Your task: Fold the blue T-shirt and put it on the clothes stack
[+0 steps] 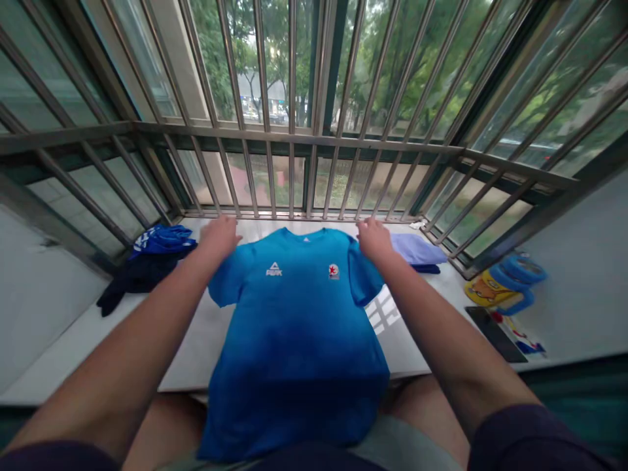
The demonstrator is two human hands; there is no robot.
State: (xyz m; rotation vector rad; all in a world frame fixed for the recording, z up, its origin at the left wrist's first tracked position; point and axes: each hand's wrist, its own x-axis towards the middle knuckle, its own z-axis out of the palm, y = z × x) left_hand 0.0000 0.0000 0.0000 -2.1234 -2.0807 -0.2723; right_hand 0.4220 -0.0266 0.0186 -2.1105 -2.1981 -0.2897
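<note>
A blue short-sleeved T-shirt [299, 320] lies spread face up on the white ledge, its collar towards the window. It bears a white logo on one side of the chest and a small red-and-white badge on the other. Its lower part hangs over the near edge onto my lap. At the shirt's left shoulder, my left hand [219, 237] is closed on the cloth, with the thumb towards the collar. My right hand [374, 237] grips the opposite shoulder, its fingers curled and slightly blurred. Both arms reach forward on either side of the shirt.
Bright blue and black clothes [154, 258] lie heaped at left. Folded lavender cloth [419, 248] rests on a dark blue piece at right. Farther right stand a blue-and-yellow cup [505, 281] and a dark flat object [495, 333]. Metal bars [294, 137] enclose the ledge [189, 353].
</note>
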